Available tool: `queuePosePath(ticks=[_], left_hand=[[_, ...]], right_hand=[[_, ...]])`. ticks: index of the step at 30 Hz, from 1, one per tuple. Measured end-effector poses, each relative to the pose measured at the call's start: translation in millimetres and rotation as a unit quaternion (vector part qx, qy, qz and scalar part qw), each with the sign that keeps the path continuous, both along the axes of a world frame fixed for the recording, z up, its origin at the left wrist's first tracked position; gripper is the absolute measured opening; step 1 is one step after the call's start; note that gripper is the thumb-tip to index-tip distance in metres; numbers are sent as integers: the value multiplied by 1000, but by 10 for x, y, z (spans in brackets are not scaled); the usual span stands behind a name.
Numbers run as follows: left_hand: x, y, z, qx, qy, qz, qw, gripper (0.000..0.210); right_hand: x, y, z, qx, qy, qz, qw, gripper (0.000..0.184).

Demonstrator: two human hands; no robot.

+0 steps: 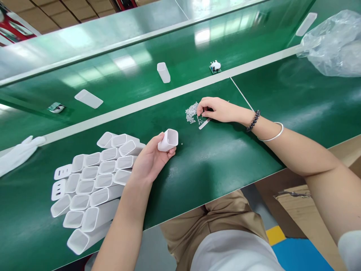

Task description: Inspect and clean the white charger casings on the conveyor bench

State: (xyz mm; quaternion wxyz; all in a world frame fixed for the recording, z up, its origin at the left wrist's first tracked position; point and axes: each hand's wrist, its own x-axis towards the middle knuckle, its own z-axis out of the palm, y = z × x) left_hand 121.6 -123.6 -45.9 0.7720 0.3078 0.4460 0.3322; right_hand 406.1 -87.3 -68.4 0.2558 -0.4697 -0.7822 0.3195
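Note:
My left hand [149, 160] is wrapped round a white, open-ended plastic housing [168, 140], its square opening turned up and to the right. Over a small pile of tiny clear pieces [191, 112], my right hand [217, 109] has its thumb and fingers pinched together; whatever is between the fingertips is too small to make out. Partly under that hand lies a thin flat white strip [204, 124]. To the left of my left forearm, several rows of similar housings [89, 173] lie on the green surface, most with openings facing me; two show slotted end faces.
Beyond a pale dividing strip [141, 107] are a standing housing [164, 73], a lying one [89, 98], and two small circuit boards, one right [216, 67], one left [56, 107]. A white glove [19, 154] lies left; a clear plastic bag [335, 47] sits right.

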Motion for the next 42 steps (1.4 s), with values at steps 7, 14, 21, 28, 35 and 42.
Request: queuePosePath(ticks=[7,14,21,28,35,42], left_hand=[[3,-4,29,-3,0,7,1000,23],[-3,-33,-16,53,27,-15,998,28],[96,-151,-43,158,139,-59,976,43],[228,-237,-172,243,184,-10,952,44],[327,-249,-238,255,189,16,948,37],[356,-253,-324,270,187,21,944,29]], right_hand=[[24,6,-7,-12,30,-3,999,10],[18,32,-23,-2,6,-5,1000,9],[-64,25,-77,82,-107,-5,991,18],[-280,-120,-26,115,8,-32,993,18],[-851,-495,-26,128,173,-46,975,15],[-985,-548,-68,156,181,-61,969,15]])
